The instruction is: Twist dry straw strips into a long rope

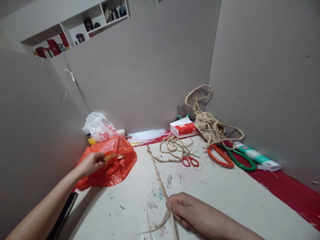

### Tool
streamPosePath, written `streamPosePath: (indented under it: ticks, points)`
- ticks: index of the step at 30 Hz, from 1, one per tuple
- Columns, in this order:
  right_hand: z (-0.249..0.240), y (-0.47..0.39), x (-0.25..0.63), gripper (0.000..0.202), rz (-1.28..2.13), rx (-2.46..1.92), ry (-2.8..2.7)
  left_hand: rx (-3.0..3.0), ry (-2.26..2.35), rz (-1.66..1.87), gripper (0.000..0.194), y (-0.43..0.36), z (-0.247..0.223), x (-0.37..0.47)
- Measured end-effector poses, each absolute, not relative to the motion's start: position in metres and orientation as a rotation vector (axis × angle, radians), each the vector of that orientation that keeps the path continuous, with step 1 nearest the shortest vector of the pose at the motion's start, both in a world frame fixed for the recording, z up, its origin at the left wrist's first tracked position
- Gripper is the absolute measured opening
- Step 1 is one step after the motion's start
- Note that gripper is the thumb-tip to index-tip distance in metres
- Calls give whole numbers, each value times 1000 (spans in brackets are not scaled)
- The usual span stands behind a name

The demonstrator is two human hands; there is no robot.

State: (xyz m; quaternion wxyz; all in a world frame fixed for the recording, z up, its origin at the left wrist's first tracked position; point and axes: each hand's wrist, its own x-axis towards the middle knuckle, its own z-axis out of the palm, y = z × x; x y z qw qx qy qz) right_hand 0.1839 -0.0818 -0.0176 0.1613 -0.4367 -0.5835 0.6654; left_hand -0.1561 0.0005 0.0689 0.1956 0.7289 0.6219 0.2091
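Observation:
Over the crumpled orange-red plastic bag (110,178), my left hand (93,164) has its fingers closed on a tan strip (110,157), whose exact kind I cannot make out. Another light brown piece (121,156) shows in the bag's opening. My right hand (183,208) is closed, pinching a braided straw cord (158,175) between thumb and forefinger. Loose straw strands (157,228) stick out below the pinch toward the table's near edge. The cord's far part runs away from me and joins a loose heap of thin cord (172,146).
Red-handled scissors (190,162) touch the cord heap. Orange (220,156) and green (242,160) loop handles lie at right, beneath a large rope coil (210,126). A tissue pack (183,128), white sticks (146,135) and a white bag (100,126) line the wall.

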Motion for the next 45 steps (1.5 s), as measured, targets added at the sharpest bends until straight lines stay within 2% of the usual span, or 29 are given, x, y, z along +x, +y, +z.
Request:
streamPosePath:
  ticks: [3, 5, 11, 14, 18, 24, 29, 34, 37, 40, 43, 45]
  points:
    - [-20, -82, 184, 28, 1901, -1248, -1660, 2105, 1626, 379, 17, -7, 73, -147]
    - [-22, -82, 184, 28, 1892, -1239, -1661, 2115, 1619, 459, 20, -13, 77, -139]
    - [-25, -82, 184, 28, 1901, -1238, -1646, 1871, 1538, 1303, 18, -21, 95, -127]
    - [-24, -82, 184, 29, 1904, -1227, -1656, 1572, 1428, 1435, 26, -24, 103, -126]
    - [-22, -82, 184, 29, 1896, -1242, -1656, 1247, 1248, 1176, 27, -36, 94, -116]
    - [-26, -80, 186, 29, 1964, -1187, -1546, 1021, 1027, 626, 23, -66, 33, -63]
    - [-24, -80, 187, 27, 1969, -1137, -1535, 939, 923, 475, 15, -78, -1, -20]
    - [-21, -82, 187, 27, 1913, -1144, -1564, 1018, 975, 479, 23, -82, -7, -4]
    - [-24, -82, 187, 27, 1899, -1134, -1574, 1084, 1083, 642, 23, -78, 2, -9]
    - [-26, -82, 187, 25, 1917, -1132, -1560, 1301, 1265, 1089, 22, -70, 23, -26]
    - [-25, -83, 186, 25, 1918, -1132, -1544, 1846, 1398, 1567, 15, -65, 37, -50]
    - [-23, -84, 186, 25, 1918, -1134, -1529, 2321, 1337, 1575, 14, -69, 33, -64]
